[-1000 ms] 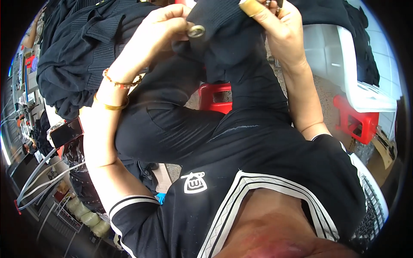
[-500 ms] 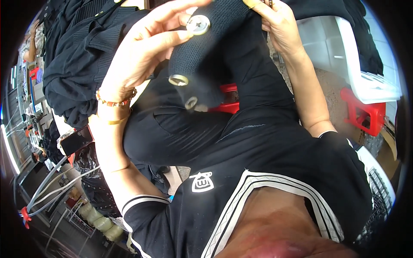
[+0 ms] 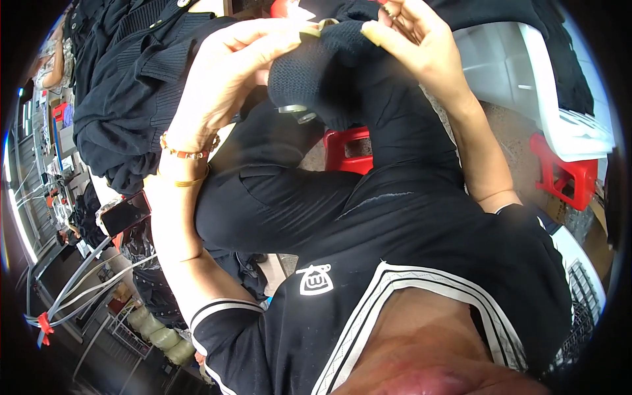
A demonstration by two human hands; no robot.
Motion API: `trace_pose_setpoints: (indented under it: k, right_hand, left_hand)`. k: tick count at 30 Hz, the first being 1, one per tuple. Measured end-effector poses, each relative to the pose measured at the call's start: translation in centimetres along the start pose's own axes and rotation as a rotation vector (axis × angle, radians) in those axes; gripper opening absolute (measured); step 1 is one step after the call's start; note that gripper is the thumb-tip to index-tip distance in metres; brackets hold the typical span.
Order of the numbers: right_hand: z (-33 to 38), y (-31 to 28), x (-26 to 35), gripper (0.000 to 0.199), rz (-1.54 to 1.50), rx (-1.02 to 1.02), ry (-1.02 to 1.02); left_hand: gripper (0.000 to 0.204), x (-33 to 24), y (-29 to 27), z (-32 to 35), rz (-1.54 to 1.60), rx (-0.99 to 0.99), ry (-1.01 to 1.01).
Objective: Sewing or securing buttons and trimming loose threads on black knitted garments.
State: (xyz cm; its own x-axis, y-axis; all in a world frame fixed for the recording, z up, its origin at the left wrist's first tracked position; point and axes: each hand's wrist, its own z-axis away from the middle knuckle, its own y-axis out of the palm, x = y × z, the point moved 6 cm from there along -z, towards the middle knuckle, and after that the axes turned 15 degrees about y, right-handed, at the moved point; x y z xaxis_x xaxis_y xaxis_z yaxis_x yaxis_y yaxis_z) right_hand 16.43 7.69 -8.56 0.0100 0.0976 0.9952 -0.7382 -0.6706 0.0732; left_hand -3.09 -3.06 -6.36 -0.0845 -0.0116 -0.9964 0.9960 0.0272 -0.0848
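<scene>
Near the top of the view, my left hand (image 3: 240, 62) is closed, thumb and fingers pinching the edge of a dark knitted garment (image 3: 299, 76) beside a pale button (image 3: 309, 31) seen edge-on. Two more shiny buttons (image 3: 293, 108) hang at the garment's lower fold. My right hand (image 3: 424, 56) is closed at the other side of the same knit, its thumb pressed against the fabric. Something small and bronze-coloured shows among its upper fingers, too little to name. The garment hangs over my dark trousers.
Dark knitted garments (image 3: 141, 85) are heaped at the left, with a phone (image 3: 125, 214) below them. A red stool (image 3: 345, 148) stands between my knees. At the right, a white plastic bin (image 3: 540, 92) stands by another red stool (image 3: 569, 178). Pale cables (image 3: 99, 286) run at lower left.
The knit has been lifted and turned, so its buttons now show edge-on rather than face-on. My right hand has come lower and closer to my left.
</scene>
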Motion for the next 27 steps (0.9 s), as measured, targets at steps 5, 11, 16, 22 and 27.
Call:
trace_pose_setpoints:
  k: [5,11,16,22,27]
  right_hand:
    - [2.0,1.4,4.2,0.027,0.309,0.031,-0.207]
    - [2.4,1.5,3.5,0.029,0.44,0.06,-0.475]
    - [2.5,1.9,3.9,0.033,0.54,0.073,-0.506]
    - [2.2,2.1,3.3,0.033,0.522,0.075,-0.539]
    - [2.1,2.3,3.4,0.033,0.495,0.054,-0.52]
  left_hand:
    - [0.033,0.4,-0.3,0.1,0.084,-0.053,-0.008]
    - [0.034,-0.3,0.7,0.1,0.184,-0.031,0.04]
    - [0.033,-0.6,0.7,0.2,0.085,-0.066,0.046]
    - [0.033,-0.7,1.1,0.0,0.111,-0.058,0.05]
    - [0.033,-0.5,0.4,0.2,0.096,-0.073,0.062]
